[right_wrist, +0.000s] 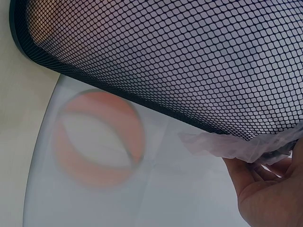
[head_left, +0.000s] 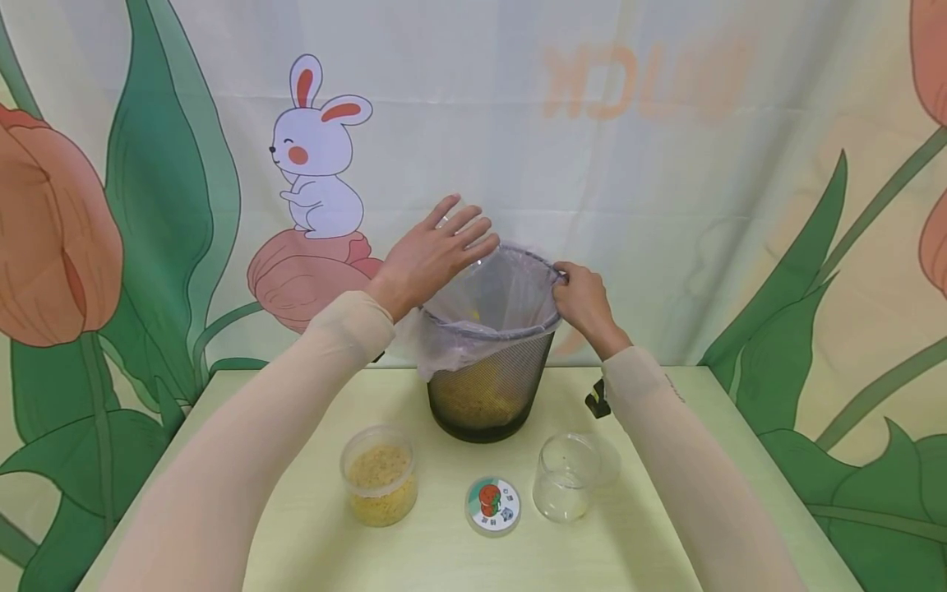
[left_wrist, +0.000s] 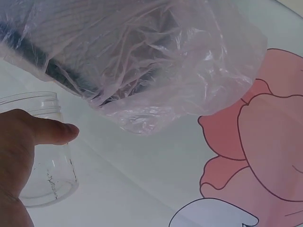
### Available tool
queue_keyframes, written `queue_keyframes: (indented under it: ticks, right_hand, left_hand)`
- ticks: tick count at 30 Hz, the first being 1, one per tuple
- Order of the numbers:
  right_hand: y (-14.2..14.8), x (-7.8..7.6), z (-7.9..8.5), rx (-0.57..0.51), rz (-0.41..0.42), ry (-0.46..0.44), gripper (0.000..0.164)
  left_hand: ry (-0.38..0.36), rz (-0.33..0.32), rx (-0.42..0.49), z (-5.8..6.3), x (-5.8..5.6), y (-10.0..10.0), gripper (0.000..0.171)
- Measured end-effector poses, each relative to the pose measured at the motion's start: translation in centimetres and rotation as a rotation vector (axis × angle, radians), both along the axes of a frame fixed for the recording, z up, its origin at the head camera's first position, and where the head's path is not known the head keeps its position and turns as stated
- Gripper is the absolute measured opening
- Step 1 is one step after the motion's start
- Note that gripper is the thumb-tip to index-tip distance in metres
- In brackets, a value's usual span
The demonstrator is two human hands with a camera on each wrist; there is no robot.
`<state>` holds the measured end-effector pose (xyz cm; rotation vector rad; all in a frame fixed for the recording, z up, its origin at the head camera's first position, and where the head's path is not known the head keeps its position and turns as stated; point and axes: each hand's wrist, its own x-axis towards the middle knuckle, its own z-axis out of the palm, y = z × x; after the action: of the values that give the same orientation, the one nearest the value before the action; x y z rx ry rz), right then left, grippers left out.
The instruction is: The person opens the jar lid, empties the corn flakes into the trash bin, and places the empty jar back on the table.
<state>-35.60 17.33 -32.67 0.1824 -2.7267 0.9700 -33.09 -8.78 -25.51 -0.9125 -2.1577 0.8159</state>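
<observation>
A black mesh wastebasket [head_left: 510, 370], lined with a thin clear pinkish plastic bag [head_left: 462, 349], stands at the back of the table with yellowish stuff showing through its lower mesh. My left hand [head_left: 432, 259] is over the left side of its mouth. In the left wrist view, that hand's thumb lies along a clear jar [left_wrist: 59, 165], gripped close by the bag; from the head, the hand mostly hides this jar. With my right hand [head_left: 583, 300] I grip the rim on the right, bag edge and all. The right wrist view shows the fingers [right_wrist: 241, 177] pinching the gathered plastic.
On the pale table [head_left: 296, 510], a clear tub with yellowish crumbly contents [head_left: 383, 497] stands front left. A round lid with a tomato print [head_left: 493, 503] lies in the middle, and another clear jar [head_left: 562, 485] is to its right. A printed curtain [head_left: 629, 189] hangs close behind.
</observation>
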Motion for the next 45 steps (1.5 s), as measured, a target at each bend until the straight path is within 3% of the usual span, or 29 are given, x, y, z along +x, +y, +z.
queue_keyframes:
  ticks: [6, 15, 19, 29, 33, 36, 42, 45]
  right_hand:
    - [0.0, -0.1, -0.1, -0.002, 0.008, 0.007, 0.05]
    - [0.1, 0.0, -0.1, -0.004, 0.012, 0.0, 0.05]
    - [0.0, 0.0, -0.2, -0.003, 0.004, -0.003, 0.049]
    - [0.1, 0.0, 0.0, -0.012, 0.009, -0.002, 0.05]
    - [0.1, 0.0, 0.0, -0.015, 0.024, -0.001, 0.049]
    - [0.1, 0.0, 0.1, -0.014, 0.028, 0.007, 0.05]
    - [0.1, -0.1, 0.0, -0.017, 0.021, 0.002, 0.05]
    - [0.1, -0.1, 0.0, -0.019, 0.02, 0.007, 0.05]
  left_hand:
    - [0.025, 0.003, -0.044, 0.2, 0.0, 0.2, 0.079]
    - [0.059, -0.016, -0.171, -0.4, 0.1, 0.6, 0.077]
    - [0.059, -0.023, -0.183, -0.3, 0.2, 0.8, 0.075]
    - [0.096, -0.039, -0.11, 2.3, 0.5, 0.5, 0.077]
    - [0.112, -0.017, -0.096, 2.9, 0.5, 0.2, 0.079]
    - [0.121, 0.012, -0.128, 2.5, 0.7, 0.3, 0.081]
    - [0.066, 0.003, -0.281, 0.1, 1.0, 0.9, 0.083]
    - [0.081, 0.004, -0.28, -0.2, 1.2, 1.0, 0.082]
